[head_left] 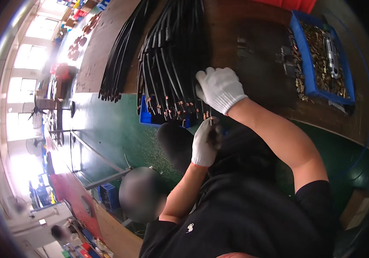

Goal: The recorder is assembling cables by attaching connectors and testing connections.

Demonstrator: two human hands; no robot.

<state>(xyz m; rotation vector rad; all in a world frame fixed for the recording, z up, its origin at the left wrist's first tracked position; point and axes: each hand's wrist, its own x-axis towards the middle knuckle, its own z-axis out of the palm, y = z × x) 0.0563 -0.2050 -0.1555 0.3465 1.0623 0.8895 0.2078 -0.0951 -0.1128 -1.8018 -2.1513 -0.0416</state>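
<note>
Many black cables (167,64) with bare copper ends lie in a bundle on the brown table, their ends hanging over its near edge. My right hand (222,88), in a white knit glove, rests at the bundle's right side, its fingers curled round a black cable (200,101). Just below, my gloved left hand (204,144) is closed, its fingertips smudged dark. A small copper-coloured tip (212,120) shows at its fingers; the rest of what it holds is hidden.
A second cable bundle (122,56) lies to the left. At right stands a blue tray (310,73) of small brass fittings (320,51) with a silver tool (331,56) on top. A blue bin (150,118) sits beneath the cable ends. A stool-like round top (143,193) appears at lower left.
</note>
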